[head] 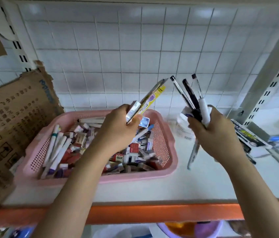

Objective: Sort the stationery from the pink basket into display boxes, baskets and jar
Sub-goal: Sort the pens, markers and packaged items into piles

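Gripping a fan of pens (191,95), the right hand (215,131) sat at three o'clock of the pink basket (167,134); the left hand (118,127) pinched flat packets (149,97) above it, likely keeping kinds separate for sorting.

A white shelf (203,182) with an orange front edge carries the things. On it at the left sits the pink basket (167,143), with a torn cardboard box (15,114) beside it. At the right lie printed display boxes (248,136), and near the middle a blurred white packet (184,127).
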Available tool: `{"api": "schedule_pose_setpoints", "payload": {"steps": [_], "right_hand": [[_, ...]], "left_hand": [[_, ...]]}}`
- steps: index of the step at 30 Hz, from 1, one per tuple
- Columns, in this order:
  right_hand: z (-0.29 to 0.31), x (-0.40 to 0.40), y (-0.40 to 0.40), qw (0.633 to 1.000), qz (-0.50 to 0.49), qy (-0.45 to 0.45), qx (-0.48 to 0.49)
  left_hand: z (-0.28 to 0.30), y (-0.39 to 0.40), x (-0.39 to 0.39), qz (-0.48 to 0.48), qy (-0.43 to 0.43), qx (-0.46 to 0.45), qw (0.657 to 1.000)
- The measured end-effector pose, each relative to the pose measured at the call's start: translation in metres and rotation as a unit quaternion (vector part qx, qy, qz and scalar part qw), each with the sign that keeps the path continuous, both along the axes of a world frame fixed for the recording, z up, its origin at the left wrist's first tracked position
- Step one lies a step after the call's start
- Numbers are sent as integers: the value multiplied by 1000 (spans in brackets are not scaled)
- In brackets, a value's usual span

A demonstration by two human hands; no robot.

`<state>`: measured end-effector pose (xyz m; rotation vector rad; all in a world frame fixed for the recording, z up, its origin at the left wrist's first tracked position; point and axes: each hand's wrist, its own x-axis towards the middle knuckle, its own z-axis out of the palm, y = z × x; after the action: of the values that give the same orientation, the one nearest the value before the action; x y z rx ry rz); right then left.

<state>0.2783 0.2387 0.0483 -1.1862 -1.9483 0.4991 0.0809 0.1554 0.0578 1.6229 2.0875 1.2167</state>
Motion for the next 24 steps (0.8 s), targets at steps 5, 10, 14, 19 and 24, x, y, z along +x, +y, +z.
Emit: {"api": "schedule_pose_setpoints", "payload": {"steps": [5, 10, 14, 19, 24], "right_hand": [[-18, 80, 30, 997, 10, -9, -73], [-60, 141, 48, 982, 43, -28, -179], [-72, 174, 62, 971, 72, -29, -228], [-73, 184, 74, 959, 101, 20, -262], [-73, 177, 78, 955, 110, 18, -276]], "left_hand": [[-11, 36, 77, -6, -6, 23, 1000], [-72, 79, 155, 26, -118, -52, 991], [-101, 97, 182, 106, -104, -61, 987], [-108, 113, 182, 129, -114, -88, 981], [-107, 112, 170, 106, -180, -80, 975]]}}
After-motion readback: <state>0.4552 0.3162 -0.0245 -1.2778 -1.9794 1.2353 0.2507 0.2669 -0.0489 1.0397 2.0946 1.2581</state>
